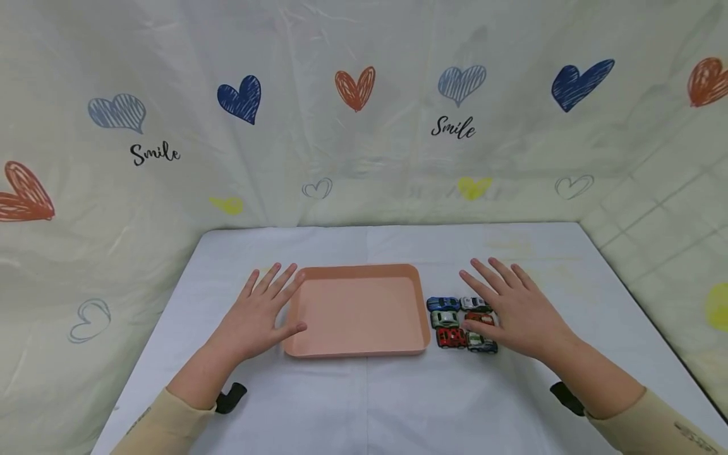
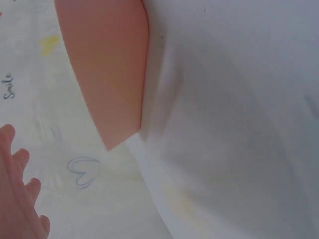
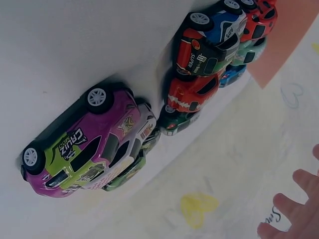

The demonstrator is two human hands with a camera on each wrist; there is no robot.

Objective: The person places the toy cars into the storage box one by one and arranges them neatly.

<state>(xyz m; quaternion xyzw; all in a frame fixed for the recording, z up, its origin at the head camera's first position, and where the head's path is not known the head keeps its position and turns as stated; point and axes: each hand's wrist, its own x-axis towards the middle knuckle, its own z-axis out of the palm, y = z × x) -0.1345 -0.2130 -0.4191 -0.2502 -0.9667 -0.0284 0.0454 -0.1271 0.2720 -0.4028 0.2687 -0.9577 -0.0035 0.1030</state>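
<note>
A shallow salmon-pink tray (image 1: pixel 358 313) lies on the table with nothing in it. My left hand (image 1: pixel 250 319) hovers by its left side, palm down and fingers spread, overlapping the edge in the head view. On the tray's other side, toy cars stand close together in rows, among them a blue one (image 1: pixel 443 304) and a red one (image 1: pixel 452 337). My right hand (image 1: pixel 523 319) is spread over the cars and hides some of them. The right wrist view shows a purple-and-green car (image 3: pixel 79 147) that the hand covers in the head view. Neither hand holds anything.
A white cloth (image 1: pixel 364 404) covers the table. Behind it hangs a pale sheet (image 1: pixel 392 145) printed with hearts and the word "Smile", and this sheet also runs along both sides. A black strap piece (image 1: pixel 231 398) shows at the left wrist, another (image 1: pixel 567 398) at the right.
</note>
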